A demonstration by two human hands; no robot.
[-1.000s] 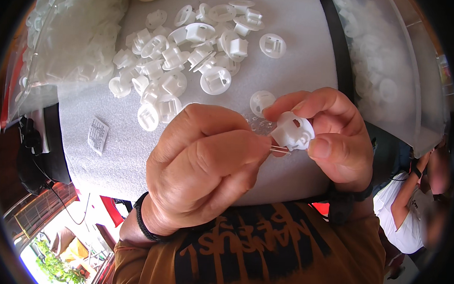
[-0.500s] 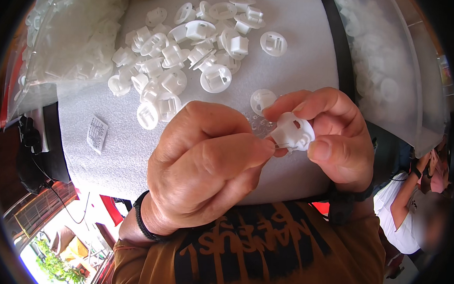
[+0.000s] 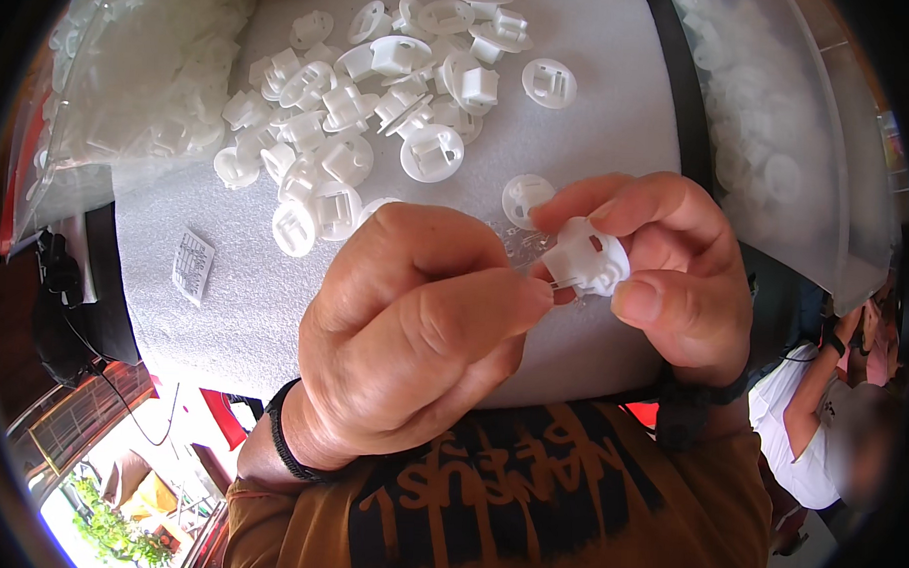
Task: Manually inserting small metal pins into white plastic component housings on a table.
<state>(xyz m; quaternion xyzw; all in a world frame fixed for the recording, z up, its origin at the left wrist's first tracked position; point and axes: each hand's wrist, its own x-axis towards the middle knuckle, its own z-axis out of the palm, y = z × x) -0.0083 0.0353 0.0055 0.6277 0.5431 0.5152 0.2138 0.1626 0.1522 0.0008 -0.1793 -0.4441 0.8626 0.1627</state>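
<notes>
My right hand [image 3: 690, 277] grips a white round plastic part [image 3: 588, 257] at its edge, between thumb and fingers. Against the near-left side of that part comes my left hand [image 3: 413, 328], its thumb and forefinger pinched on a thin metal pin [image 3: 560, 284]. The pin's tip touches or lies very near the part; most of its length is hidden by the fingers. Just beyond my fingertips a loose round white part [image 3: 526, 200] lies flat on the table. Small shiny bits [image 3: 524, 246] are scattered beside it, partly covered by my hands.
A pile of similar white plastic parts [image 3: 344, 160] spreads over the grey padded tabletop [image 3: 243, 327]. Clear bins of white pieces flank it, one left bin [image 3: 146, 83] and one right bin [image 3: 755, 124]. A small printed paper [image 3: 192, 266] lies at left. Another person [image 3: 800, 426] is at far right.
My left hand has shifted slightly to the right. The white part has tilted a little in my right hand, and more of the thin pin shows between it and my left fingertips.
</notes>
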